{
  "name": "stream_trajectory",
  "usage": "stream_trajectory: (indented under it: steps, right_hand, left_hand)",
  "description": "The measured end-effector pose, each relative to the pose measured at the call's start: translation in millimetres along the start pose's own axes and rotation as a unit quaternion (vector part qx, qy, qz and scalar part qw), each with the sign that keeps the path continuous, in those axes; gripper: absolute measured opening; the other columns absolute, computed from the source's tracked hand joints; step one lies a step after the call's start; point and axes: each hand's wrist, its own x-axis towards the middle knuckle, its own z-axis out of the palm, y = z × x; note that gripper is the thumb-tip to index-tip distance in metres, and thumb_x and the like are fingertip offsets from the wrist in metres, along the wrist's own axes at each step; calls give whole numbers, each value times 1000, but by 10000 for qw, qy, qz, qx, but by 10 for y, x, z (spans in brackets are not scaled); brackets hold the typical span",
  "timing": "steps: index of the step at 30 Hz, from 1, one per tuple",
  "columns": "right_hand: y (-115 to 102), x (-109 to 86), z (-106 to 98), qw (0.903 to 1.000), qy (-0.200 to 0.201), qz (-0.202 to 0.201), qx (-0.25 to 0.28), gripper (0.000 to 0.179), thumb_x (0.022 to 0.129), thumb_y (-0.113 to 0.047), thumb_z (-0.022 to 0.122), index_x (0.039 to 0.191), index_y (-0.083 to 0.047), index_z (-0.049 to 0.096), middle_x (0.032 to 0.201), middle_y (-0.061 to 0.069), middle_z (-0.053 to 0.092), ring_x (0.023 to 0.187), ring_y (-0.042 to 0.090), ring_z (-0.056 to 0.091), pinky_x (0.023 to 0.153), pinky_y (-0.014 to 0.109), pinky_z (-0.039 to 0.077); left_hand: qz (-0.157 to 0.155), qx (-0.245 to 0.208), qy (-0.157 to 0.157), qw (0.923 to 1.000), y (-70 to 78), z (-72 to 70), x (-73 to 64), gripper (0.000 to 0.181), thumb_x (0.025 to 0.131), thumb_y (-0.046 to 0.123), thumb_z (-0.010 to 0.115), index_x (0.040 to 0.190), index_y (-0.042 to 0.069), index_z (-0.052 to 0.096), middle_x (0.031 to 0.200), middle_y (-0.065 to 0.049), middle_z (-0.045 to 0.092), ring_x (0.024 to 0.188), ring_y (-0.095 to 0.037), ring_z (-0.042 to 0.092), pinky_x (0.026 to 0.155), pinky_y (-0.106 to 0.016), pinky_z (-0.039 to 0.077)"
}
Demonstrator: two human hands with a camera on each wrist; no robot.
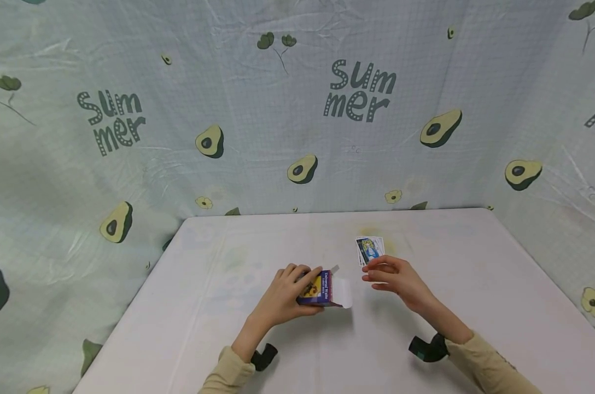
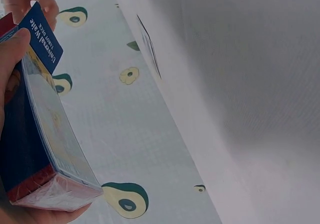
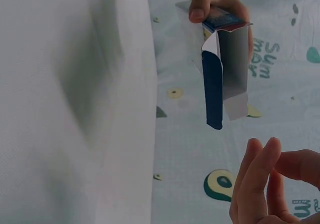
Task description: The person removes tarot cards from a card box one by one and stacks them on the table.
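My left hand (image 1: pixel 284 295) grips a dark blue tarot deck box (image 1: pixel 324 289) above the table, thumb on one side and fingers on the other. Its open end points right, with a pale flap (image 1: pixel 343 293) folded out. In the right wrist view, the part of the box's inside (image 3: pixel 234 63) that shows has no cards in it. My right hand (image 1: pixel 401 280) hovers to the right of the box, apart from it, fingers relaxed and nothing visible between them. Just beyond its fingertips, a small pile of cards (image 1: pixel 368 249) lies on the table, a picture face up on top.
The white-covered table (image 1: pixel 238 328) meets a hanging sheet (image 1: pixel 258 137) printed with avocados and lettering at the back and both sides. Dark wrist devices (image 1: pixel 427 349) are worn below each hand, next to beige sleeves (image 1: pixel 486 364).
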Motion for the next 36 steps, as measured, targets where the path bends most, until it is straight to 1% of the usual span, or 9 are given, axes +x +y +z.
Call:
stream_trajectory:
  steps: [4,11,17,23,29,36]
  right_hand:
    - [-24,-7,49,9998,-103,-83,-133,44,86,-26,59,114,6,49,116,22,58,91,17,64,77,33,51]
    - [-32,-3,105,9990,-377,-119,-212,48,86,-27,58,117,8,47,111,21,61,88,18,66,74,32,52]
    - [-32,8,159,9979,-600,-94,-240,47,86,-26,57,118,8,47,108,22,62,87,21,66,73,34,52]
    - [-38,8,206,9972,-683,-148,-273,48,86,-24,57,118,10,46,107,23,62,89,23,66,73,35,52]
    - [-32,17,247,9972,-696,-92,-271,46,85,-25,59,117,8,48,107,22,63,87,22,66,72,35,53]
    - [-12,14,279,9969,-769,-33,-183,46,86,-21,57,117,11,46,106,21,63,85,20,66,71,34,53]
  left_hand:
    - [-13,4,-25,10000,11,-3,9,77,65,51,72,130,19,46,111,0,52,95,-13,46,79,-35,41]
    - [-33,-90,-41,9999,38,1,36,77,63,49,74,128,18,48,110,0,52,94,-13,46,78,-35,41]
    - [-47,-4,-98,9999,49,-1,45,76,65,52,71,129,20,46,110,1,52,95,-13,46,80,-34,40]
    - [-75,-52,-164,9998,62,-10,66,75,67,53,69,130,20,46,111,2,52,96,-13,46,80,-33,40]
    - [-100,-56,-228,9997,79,-12,85,76,67,54,69,131,23,43,113,2,51,97,-12,45,81,-33,40]
    - [-66,-67,-155,9998,96,-20,93,76,67,54,69,131,21,45,112,2,51,95,-12,45,80,-32,40]
